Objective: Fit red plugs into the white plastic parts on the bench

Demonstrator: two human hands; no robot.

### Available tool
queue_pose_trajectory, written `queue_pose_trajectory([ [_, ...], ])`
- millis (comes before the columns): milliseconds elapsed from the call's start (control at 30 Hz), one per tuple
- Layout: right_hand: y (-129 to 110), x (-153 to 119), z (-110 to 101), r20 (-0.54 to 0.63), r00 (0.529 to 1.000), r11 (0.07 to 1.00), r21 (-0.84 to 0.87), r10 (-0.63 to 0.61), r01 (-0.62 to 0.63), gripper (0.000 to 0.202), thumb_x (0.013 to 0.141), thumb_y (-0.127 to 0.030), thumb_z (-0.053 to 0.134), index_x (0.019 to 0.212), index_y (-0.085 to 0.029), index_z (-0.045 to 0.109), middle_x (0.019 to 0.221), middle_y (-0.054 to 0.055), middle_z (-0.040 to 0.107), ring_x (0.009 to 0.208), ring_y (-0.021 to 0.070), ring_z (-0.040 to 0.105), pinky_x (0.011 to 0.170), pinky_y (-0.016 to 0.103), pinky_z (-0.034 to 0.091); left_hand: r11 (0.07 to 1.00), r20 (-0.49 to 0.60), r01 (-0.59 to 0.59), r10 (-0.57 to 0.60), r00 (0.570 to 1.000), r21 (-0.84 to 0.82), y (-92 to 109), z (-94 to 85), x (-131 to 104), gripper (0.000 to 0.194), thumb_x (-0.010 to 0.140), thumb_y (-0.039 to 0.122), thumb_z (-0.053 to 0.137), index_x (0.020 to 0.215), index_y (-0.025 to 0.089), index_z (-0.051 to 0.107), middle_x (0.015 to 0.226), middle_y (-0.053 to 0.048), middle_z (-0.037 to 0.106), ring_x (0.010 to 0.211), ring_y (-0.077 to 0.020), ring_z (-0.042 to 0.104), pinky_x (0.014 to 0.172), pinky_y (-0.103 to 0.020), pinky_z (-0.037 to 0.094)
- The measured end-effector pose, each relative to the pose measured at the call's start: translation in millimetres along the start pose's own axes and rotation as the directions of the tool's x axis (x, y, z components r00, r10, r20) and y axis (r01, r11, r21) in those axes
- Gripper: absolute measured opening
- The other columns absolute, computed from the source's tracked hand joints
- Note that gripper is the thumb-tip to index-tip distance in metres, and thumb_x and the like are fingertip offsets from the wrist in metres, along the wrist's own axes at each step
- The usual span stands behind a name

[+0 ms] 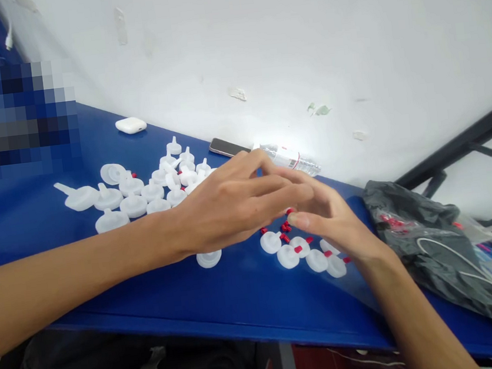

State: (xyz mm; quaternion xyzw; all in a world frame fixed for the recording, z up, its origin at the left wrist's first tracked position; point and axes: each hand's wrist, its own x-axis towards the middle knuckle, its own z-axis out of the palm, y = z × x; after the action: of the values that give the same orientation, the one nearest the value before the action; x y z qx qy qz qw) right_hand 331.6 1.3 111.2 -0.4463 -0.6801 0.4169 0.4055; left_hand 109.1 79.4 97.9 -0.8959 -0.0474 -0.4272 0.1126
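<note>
My left hand (pixel 242 196) reaches across the table with its fingers stretched out, lying over the fingers of my right hand (pixel 323 205). My right hand comes in from the right, thumb apart from its fingers, which are partly hidden behind the left hand. I see nothing held in either. Below the hands lie several white spouted caps with red tips (pixel 288 256) and loose small red tip caps (pixel 285 226). Many plain white spouted caps (pixel 133 205) are heaped beyond my left forearm. A single white cap (pixel 209 259) lies just below my left wrist.
Along the wall lie a white earbud case (pixel 131 125), a phone (pixel 227 146) and a clear plastic bottle (pixel 287 157). A dark plastic bag (pixel 439 245) with red pieces on it takes up the right end of the blue table (pixel 249 291). A blurred patch covers the far left.
</note>
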Motion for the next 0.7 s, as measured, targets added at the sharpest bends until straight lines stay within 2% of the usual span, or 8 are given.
queue_pose_trajectory([
  [67,-2.8,-0.9,3.2,0.040,0.999,1.000,0.023,-0.001,0.000,0.058,0.092,-0.043,0.087,0.146,-0.035,0.068,0.135,0.004,0.078,0.113,0.0268,0.079,0.094,0.042,0.070,0.999,-0.037,-0.040,0.041,0.998,0.023,1.2,-0.9,0.1,0.024,0.112,0.011,0.052,0.118,0.027,0.069,0.098,0.002,0.078,0.094,-0.0220,0.062,0.085,-0.035,0.052],
  [233,-6.0,-0.1,5.8,0.058,0.997,0.999,0.003,-0.050,0.050,0.031,0.085,-0.028,0.089,0.115,-0.030,0.080,0.099,-0.001,0.081,0.090,0.0207,0.079,0.079,0.034,0.069,0.997,0.022,-0.057,0.056,0.998,0.044,3.2,-3.1,-0.4,0.037,0.113,0.010,0.042,0.119,0.032,0.070,0.108,0.002,0.081,0.099,-0.0223,0.067,0.082,-0.040,0.048],
  [400,-4.3,1.1,7.3,-0.011,0.990,0.980,-0.143,-0.139,0.136,0.026,0.077,-0.024,0.089,0.102,-0.027,0.082,0.086,-0.003,0.081,0.075,0.0178,0.074,0.065,0.028,0.065,0.989,-0.026,-0.136,0.138,0.990,0.060,5.0,-4.0,-1.4,0.035,0.113,0.007,0.044,0.124,0.030,0.067,0.109,0.004,0.082,0.099,-0.0212,0.066,0.082,-0.040,0.048],
  [600,-5.3,1.3,10.9,-0.039,0.985,0.973,-0.170,-0.167,0.158,0.015,0.071,-0.026,0.085,0.077,-0.024,0.072,0.071,-0.004,0.075,0.059,0.0144,0.063,0.053,0.027,0.057,0.975,-0.068,-0.181,0.191,0.979,0.132,4.6,-0.7,-2.3,0.028,0.115,0.012,0.045,0.121,0.029,0.066,0.109,0.004,0.082,0.099,-0.0198,0.065,0.080,-0.038,0.048],
  [700,-6.0,2.3,11.4,-0.022,0.984,0.971,-0.165,-0.179,0.173,0.014,0.073,-0.023,0.084,0.082,-0.024,0.074,0.072,-0.004,0.075,0.059,0.0135,0.062,0.053,0.026,0.057,0.964,-0.135,-0.214,0.236,0.962,0.158,2.1,3.0,-1.8,0.025,0.116,0.012,0.045,0.121,0.026,0.065,0.105,0.004,0.081,0.095,-0.0192,0.064,0.077,-0.037,0.047],
])
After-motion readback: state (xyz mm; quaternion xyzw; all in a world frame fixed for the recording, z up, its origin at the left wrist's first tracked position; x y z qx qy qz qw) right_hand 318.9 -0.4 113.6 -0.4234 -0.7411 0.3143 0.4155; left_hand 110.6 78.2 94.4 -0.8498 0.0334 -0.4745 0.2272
